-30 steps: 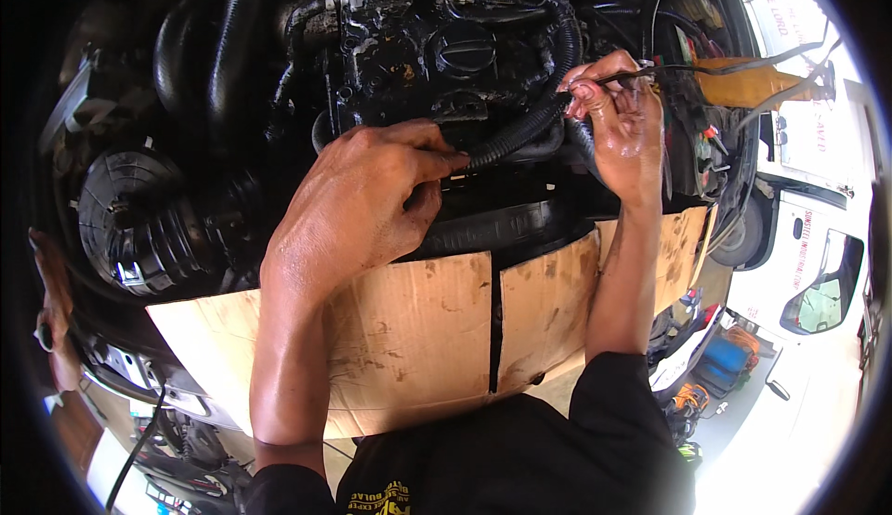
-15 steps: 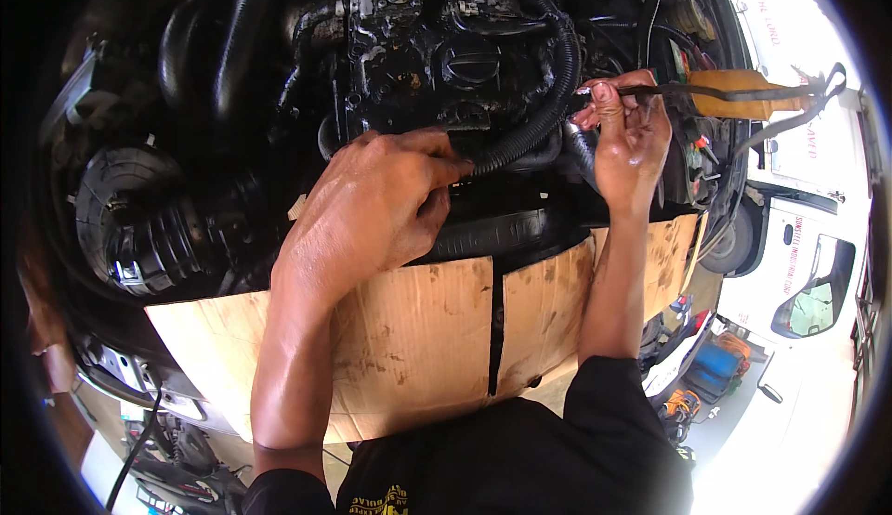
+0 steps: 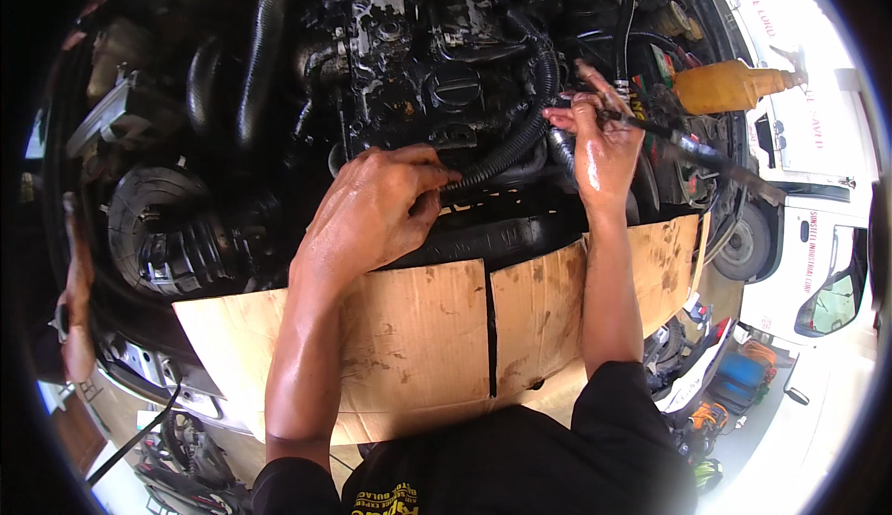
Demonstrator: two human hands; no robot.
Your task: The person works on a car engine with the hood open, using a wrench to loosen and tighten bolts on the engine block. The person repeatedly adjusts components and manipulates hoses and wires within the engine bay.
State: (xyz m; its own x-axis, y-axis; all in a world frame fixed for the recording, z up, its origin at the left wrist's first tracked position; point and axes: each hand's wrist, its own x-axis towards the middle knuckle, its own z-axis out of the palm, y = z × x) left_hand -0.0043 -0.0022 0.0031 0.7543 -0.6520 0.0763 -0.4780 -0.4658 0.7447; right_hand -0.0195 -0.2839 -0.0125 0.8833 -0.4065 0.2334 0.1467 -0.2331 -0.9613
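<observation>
A black corrugated hose [image 3: 506, 155] curves over the front of a dark, oily engine [image 3: 400, 78]. My left hand [image 3: 372, 204] is closed, its thumb and fingertips pinching the hose's lower end. To the right, my right hand [image 3: 604, 153] pinches a thin dark strip [image 3: 678, 142], possibly tape, beside the upper part of the hose. The strip's loose end trails off to the right and is blurred, so its exact kind is unclear. Just left of the strip, a round black filler cap [image 3: 455, 85] sits on the engine. Both hands look wet or greasy.
Cardboard sheets [image 3: 409, 329] cover the car's front edge below my forearms. A yellow-brown bottle [image 3: 725, 86] lies at the right of the bay. Another person's hand [image 3: 76, 301] is at the far left. A white vehicle [image 3: 799, 255] stands at the right.
The strip's loose end has swung from over the bottle down to the lower right. My right hand has turned slightly, fingers raised. My left hand keeps its pinch; the whole view has shifted a little.
</observation>
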